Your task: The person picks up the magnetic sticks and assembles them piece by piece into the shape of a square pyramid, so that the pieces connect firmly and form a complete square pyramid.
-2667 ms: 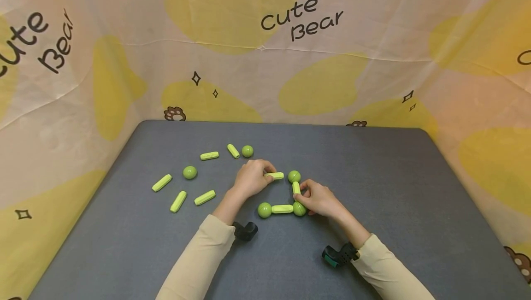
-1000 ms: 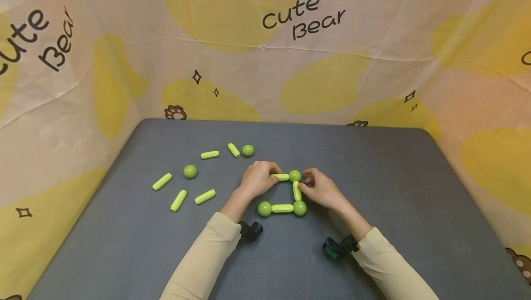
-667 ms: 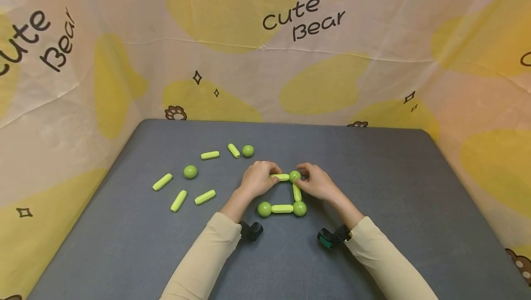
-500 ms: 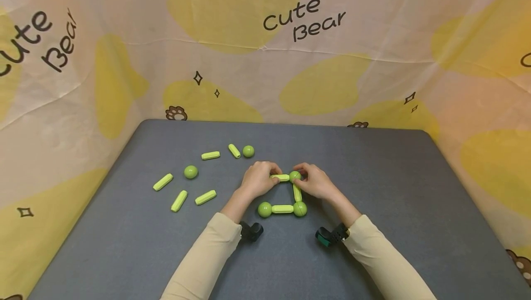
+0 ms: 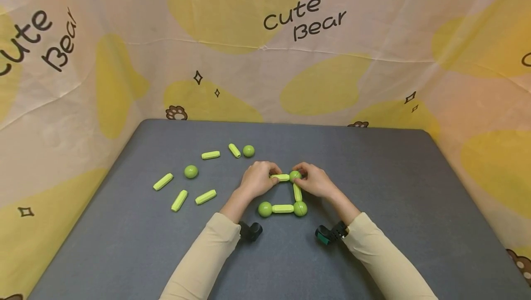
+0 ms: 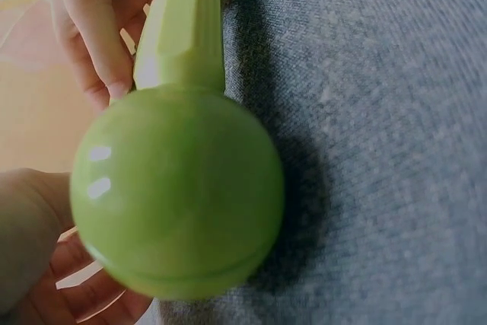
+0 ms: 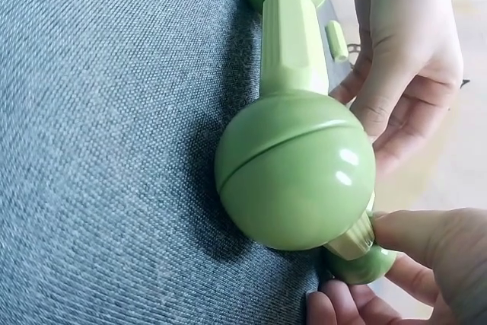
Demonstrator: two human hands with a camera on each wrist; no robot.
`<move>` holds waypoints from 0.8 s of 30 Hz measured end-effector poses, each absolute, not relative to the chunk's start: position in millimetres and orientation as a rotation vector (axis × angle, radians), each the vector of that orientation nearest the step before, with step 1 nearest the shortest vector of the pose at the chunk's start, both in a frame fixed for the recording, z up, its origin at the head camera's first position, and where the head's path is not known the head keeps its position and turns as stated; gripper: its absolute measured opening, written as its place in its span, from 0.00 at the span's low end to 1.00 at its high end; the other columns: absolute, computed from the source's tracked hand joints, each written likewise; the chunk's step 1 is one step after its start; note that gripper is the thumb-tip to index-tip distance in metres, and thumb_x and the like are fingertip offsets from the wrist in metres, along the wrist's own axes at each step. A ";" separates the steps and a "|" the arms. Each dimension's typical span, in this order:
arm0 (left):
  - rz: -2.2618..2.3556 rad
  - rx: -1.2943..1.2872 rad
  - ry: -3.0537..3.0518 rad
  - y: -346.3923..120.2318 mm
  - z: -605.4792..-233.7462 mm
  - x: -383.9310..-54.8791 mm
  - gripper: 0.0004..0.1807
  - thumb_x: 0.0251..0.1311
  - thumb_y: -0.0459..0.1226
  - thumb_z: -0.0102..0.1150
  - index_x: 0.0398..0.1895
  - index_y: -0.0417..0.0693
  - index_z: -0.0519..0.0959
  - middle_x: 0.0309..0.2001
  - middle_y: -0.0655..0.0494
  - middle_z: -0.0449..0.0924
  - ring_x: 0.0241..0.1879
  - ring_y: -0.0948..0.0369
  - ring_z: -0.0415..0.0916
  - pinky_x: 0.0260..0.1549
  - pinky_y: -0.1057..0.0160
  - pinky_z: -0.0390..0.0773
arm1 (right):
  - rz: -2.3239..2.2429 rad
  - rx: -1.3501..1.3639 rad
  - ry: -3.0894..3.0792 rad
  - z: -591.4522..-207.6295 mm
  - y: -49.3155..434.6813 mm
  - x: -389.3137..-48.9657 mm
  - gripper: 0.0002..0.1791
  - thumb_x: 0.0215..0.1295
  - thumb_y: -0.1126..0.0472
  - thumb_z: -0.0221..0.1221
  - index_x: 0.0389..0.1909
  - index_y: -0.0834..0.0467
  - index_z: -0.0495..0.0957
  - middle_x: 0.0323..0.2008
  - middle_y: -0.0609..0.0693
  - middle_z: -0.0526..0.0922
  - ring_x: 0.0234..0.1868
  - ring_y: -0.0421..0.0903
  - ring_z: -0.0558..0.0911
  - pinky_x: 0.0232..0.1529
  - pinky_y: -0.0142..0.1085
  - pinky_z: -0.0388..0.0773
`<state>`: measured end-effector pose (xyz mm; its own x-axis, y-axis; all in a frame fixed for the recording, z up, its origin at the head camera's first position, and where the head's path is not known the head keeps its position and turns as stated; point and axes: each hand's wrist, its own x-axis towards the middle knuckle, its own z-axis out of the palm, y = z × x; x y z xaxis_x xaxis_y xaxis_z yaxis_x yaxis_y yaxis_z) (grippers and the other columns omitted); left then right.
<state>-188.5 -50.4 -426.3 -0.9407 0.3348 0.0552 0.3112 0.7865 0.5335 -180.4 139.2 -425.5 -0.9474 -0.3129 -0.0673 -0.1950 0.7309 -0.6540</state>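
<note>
My left hand (image 5: 258,179) pinches a light green ribbed stick (image 5: 283,177), whose right end meets a green ball (image 5: 294,175). Around that same ball, thumb and fingers of my right hand (image 5: 316,182) are closed. From it a second stick (image 5: 297,192) runs toward me to a corner ball (image 5: 300,208). A third stick (image 5: 283,208) joins that corner to another ball (image 5: 265,209), so the pieces form three sides of a square. In the left wrist view the near left ball (image 6: 179,195) hides part of the hands; the right wrist view has the corner ball (image 7: 295,171) in front.
Left of the hands lie several loose sticks, such as one stick (image 5: 206,197) near my left forearm, plus a loose ball (image 5: 191,172) and another ball (image 5: 249,151) farther back. The grey table (image 5: 373,171) ends at a patterned cloth (image 5: 232,69).
The left hand has moved right, bringing its stick from apart to against the far ball. My right hand has gone from the second stick, by the corner ball, up to the far ball.
</note>
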 end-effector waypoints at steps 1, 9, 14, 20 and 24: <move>0.863 0.530 2.930 -50.8 -426.1 -188.5 0.06 0.52 0.37 0.64 0.34 0.54 0.84 0.35 0.58 0.83 0.35 0.59 0.80 0.33 0.59 0.76 | -1.013 -0.403 2.759 -425.4 139.1 -180.4 0.17 0.61 0.59 0.57 0.50 0.60 0.75 0.44 0.59 0.79 0.41 0.52 0.78 0.39 0.44 0.75; 0.911 0.492 2.929 -59.3 -423.1 -189.9 0.07 0.53 0.38 0.64 0.36 0.53 0.83 0.36 0.59 0.82 0.35 0.62 0.80 0.33 0.60 0.77 | -1.012 -0.382 2.757 -424.3 138.8 -180.4 0.17 0.61 0.59 0.58 0.50 0.59 0.75 0.43 0.58 0.79 0.40 0.51 0.78 0.38 0.43 0.75; 0.989 0.443 2.962 -68.1 -417.4 -192.6 0.08 0.53 0.37 0.63 0.37 0.52 0.83 0.38 0.59 0.82 0.37 0.61 0.80 0.35 0.59 0.77 | -1.028 -0.387 2.755 -424.7 139.2 -180.7 0.17 0.61 0.59 0.58 0.49 0.59 0.75 0.43 0.58 0.79 0.40 0.50 0.78 0.38 0.43 0.75; 1.082 0.354 3.067 -78.7 -413.8 -199.6 0.08 0.53 0.38 0.64 0.37 0.52 0.82 0.39 0.55 0.81 0.39 0.57 0.78 0.37 0.56 0.76 | -1.027 -0.402 2.761 -427.3 139.8 -180.6 0.16 0.61 0.59 0.58 0.49 0.59 0.75 0.43 0.58 0.79 0.40 0.50 0.78 0.37 0.42 0.75; 1.143 0.274 3.118 -86.2 -416.2 -207.8 0.10 0.52 0.38 0.65 0.39 0.50 0.82 0.41 0.51 0.79 0.40 0.55 0.77 0.37 0.54 0.75 | -1.036 -0.399 2.755 -427.5 139.9 -180.1 0.16 0.61 0.59 0.58 0.50 0.59 0.75 0.44 0.58 0.78 0.40 0.50 0.77 0.38 0.42 0.75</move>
<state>-207.8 -86.2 -416.2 -0.9684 0.0876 0.2337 0.2179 0.7533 0.6205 -180.1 139.9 -427.5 -0.9495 -0.3069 -0.0650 -0.1881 0.7227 -0.6650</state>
